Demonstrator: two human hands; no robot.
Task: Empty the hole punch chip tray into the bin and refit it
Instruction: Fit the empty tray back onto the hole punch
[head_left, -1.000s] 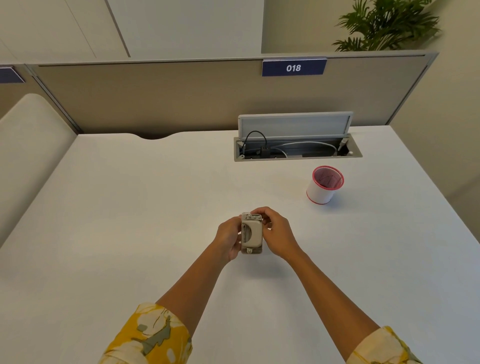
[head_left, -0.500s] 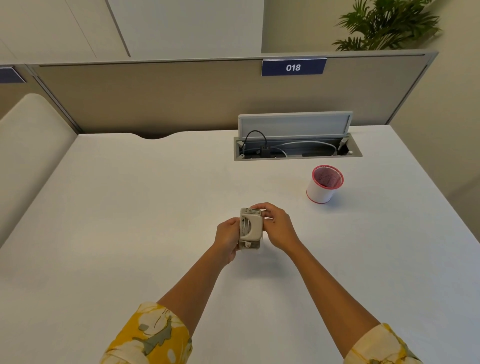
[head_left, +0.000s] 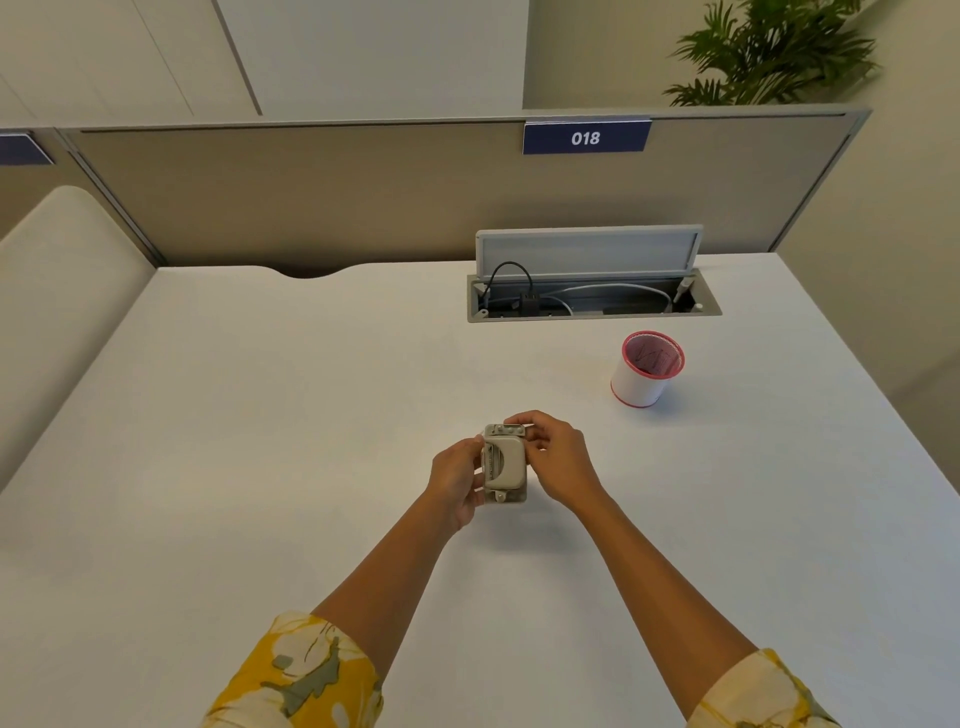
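A broad white desk (head_left: 260, 441) fills the view, backed by a beige partition panel (head_left: 311, 197) that carries a dark blue number plate reading 018 (head_left: 586, 137). Beyond the panel's right end stands a green potted palm (head_left: 769, 47). A cream padded seat back (head_left: 57, 291) runs along the desk's left edge, and the right edge falls away to a plain floor. A shallow notch cuts into the rear edge left of centre. To the rear right a grey cable tray (head_left: 592, 304) is sunk into the top, its hinged lid (head_left: 587, 252) raised upright, with black and white cables lying inside. Just in front of its right half stands a small white cylindrical bin with a red rim and red mesh lining (head_left: 644, 371), upright and apart from everything else. The desktop to the left, and between the hands and the bin, lies bare.

Near the middle of the desk both bare hands hold a small beige hole punch (head_left: 503, 465). It is well apart from the bin, nearer and to the left. The left hand (head_left: 457, 480) is curled around the punch's left side, fingers closed against it. The right hand (head_left: 553, 462) grips the right side, its fingertips (head_left: 519, 420) pinched over the far top corner. Whether the punch rests on the desk or is lifted just above it cannot be told, nor whether its chip tray is seated. Yellow floral sleeves (head_left: 301, 675) cover both forearms near the elbows.
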